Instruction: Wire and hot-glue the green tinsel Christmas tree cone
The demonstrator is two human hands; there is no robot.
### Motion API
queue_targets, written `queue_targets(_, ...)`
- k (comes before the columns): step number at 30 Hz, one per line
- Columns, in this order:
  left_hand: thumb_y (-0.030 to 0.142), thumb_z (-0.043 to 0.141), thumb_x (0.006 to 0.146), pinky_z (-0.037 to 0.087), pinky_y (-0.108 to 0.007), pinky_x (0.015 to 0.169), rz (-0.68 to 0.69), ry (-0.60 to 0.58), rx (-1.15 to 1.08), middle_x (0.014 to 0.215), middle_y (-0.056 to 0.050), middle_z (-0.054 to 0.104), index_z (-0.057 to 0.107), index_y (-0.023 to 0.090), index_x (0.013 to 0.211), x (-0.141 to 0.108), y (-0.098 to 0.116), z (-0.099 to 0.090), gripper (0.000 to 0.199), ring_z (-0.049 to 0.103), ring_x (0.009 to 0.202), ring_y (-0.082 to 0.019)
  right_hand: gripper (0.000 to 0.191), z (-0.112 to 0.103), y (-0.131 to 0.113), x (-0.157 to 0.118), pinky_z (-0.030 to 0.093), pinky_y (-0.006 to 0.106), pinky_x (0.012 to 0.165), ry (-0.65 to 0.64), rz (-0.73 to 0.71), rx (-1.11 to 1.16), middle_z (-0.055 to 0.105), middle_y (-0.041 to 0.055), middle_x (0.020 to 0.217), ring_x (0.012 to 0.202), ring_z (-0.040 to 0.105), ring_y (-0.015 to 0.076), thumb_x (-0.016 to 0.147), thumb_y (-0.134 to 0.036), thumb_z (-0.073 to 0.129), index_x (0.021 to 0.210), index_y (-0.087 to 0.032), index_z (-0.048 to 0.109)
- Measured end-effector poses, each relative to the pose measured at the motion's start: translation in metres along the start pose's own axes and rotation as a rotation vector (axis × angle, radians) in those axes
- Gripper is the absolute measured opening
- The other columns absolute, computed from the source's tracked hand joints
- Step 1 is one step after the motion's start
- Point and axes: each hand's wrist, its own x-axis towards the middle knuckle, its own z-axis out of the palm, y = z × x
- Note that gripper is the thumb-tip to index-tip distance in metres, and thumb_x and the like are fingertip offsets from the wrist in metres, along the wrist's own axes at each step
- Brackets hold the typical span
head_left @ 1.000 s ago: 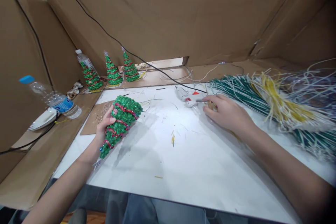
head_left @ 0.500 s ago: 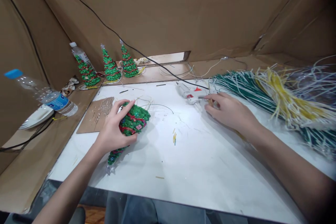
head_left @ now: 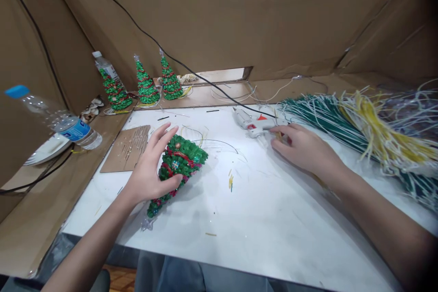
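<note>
A small green beaded Christmas tree (head_left: pixel 186 157) with red garlands lies on its side on the white table, its clear star tip (head_left: pixel 147 224) toward me. My left hand (head_left: pixel 152 169) is around it with fingers spread and raised. The thumb lies over the tree's near side, but the fingertips look lifted off it. At the right, my right hand (head_left: pixel 301 148) has its fingers closed at the rear of a white hot glue gun (head_left: pixel 251 122), which rests on the table. A thin yellowish piece shows between those fingers; its kind is unclear.
Three upright beaded trees (head_left: pixel 147 86) stand at the back left. Two plastic bottles (head_left: pixel 78 131), a plate (head_left: pixel 48 148) and glue-streaked cardboard (head_left: pixel 125 150) are on the left. Wire bundles (head_left: pixel 369 127) cover the right side. A black cable (head_left: pixel 205 80) crosses to the glue gun.
The beaded tree has rolled and shifted slightly right, showing a different side. My left fingers have loosened and lifted from it. My right hand stays at the glue gun.
</note>
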Motion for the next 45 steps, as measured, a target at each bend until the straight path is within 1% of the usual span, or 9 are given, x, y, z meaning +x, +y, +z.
queue_targets(9,0.039,0.074,0.072,0.043,-0.051,0.103,-0.155,-0.173,-0.241,0.156,-0.006,0.023,0.025,0.038,0.147,-0.008,-0.018,-0.01,0.089,0.031,0.139,-0.036,0.041,0.004,0.001,0.002,0.04,0.032,0.064,-0.01,-0.013,-0.019,0.059,0.0059,0.115,0.083,0.058,0.0202,0.082,-0.034,0.042,0.116,-0.025,0.062)
queue_targets(13,0.041,0.078,0.067,0.039,-0.05,0.108,-0.126,-0.118,-0.214,0.151,-0.007,0.029,0.031,0.038,0.145,-0.006,-0.015,-0.006,0.091,0.032,0.138,-0.033,0.039,0.005,0.001,0.002,0.041,0.032,0.064,0.017,-0.047,-0.013,0.06,0.0059,0.108,0.085,0.058,0.0213,0.082,-0.031,0.042,0.115,-0.026,0.063)
queue_targets(17,0.04,0.081,0.062,0.035,-0.052,0.111,-0.093,-0.038,-0.148,0.141,-0.007,0.036,0.038,0.035,0.143,-0.005,-0.009,-0.001,0.091,0.037,0.133,-0.032,0.038,0.003,0.0,0.0,0.04,0.033,0.065,-0.003,-0.017,-0.056,0.059,0.0061,0.113,0.096,0.057,0.0245,0.084,-0.031,0.042,0.116,-0.027,0.062)
queue_targets(23,0.033,0.077,0.066,0.047,-0.041,0.1,-0.114,-0.026,-0.18,0.145,-0.007,0.028,0.037,0.034,0.141,-0.005,-0.006,0.003,0.085,0.036,0.133,-0.029,0.034,0.001,0.0,0.0,0.038,0.034,0.064,0.031,0.04,-0.114,0.061,0.0058,0.114,0.099,0.057,0.0269,0.083,-0.034,0.042,0.107,-0.025,0.064)
queue_targets(30,0.044,0.07,0.072,0.054,-0.033,0.075,-0.223,-0.046,-0.146,0.138,-0.011,0.035,0.032,0.032,0.143,-0.009,-0.009,0.005,0.082,0.055,0.102,-0.022,0.028,0.003,0.001,-0.001,0.034,0.031,0.058,0.036,0.058,-0.148,0.065,0.007,0.104,0.09,0.059,0.025,0.08,-0.034,0.043,0.095,-0.022,0.064)
queue_targets(35,0.044,0.07,0.073,0.054,-0.036,0.073,-0.26,-0.084,-0.185,0.149,-0.015,0.03,0.02,0.032,0.149,-0.01,-0.008,0.009,0.092,0.06,0.085,-0.019,0.029,0.002,0.0,-0.002,0.033,0.03,0.055,0.059,0.042,-0.136,0.065,0.0088,0.1,0.087,0.06,0.024,0.079,-0.032,0.043,0.093,-0.021,0.066)
queue_targets(39,0.044,0.071,0.073,0.055,-0.034,0.068,-0.343,-0.093,-0.266,0.152,-0.015,0.027,0.017,0.035,0.149,-0.01,-0.001,0.011,0.094,0.058,0.071,-0.013,0.028,0.0,-0.001,-0.003,0.035,0.03,0.058,0.053,0.04,-0.112,0.065,0.0086,0.102,0.087,0.06,0.0233,0.079,-0.032,0.043,0.092,-0.021,0.066)
queue_targets(42,0.043,0.073,0.07,0.054,-0.035,0.072,-0.363,-0.044,-0.184,0.148,-0.014,0.031,0.018,0.034,0.149,-0.01,0.009,0.013,0.097,0.059,0.076,-0.015,0.028,-0.001,-0.001,-0.004,0.036,0.031,0.06,0.041,0.043,-0.092,0.064,0.0086,0.103,0.089,0.06,0.0239,0.081,-0.032,0.043,0.093,-0.02,0.065)
queue_targets(45,0.04,0.072,0.07,0.053,-0.037,0.077,-0.329,0.019,-0.029,0.142,-0.012,0.035,0.018,0.033,0.149,-0.01,0.021,0.014,0.095,0.06,0.089,-0.021,0.027,-0.001,-0.001,-0.004,0.036,0.031,0.06,0.04,0.044,-0.08,0.064,0.009,0.106,0.09,0.06,0.0241,0.081,-0.032,0.043,0.093,-0.02,0.064)
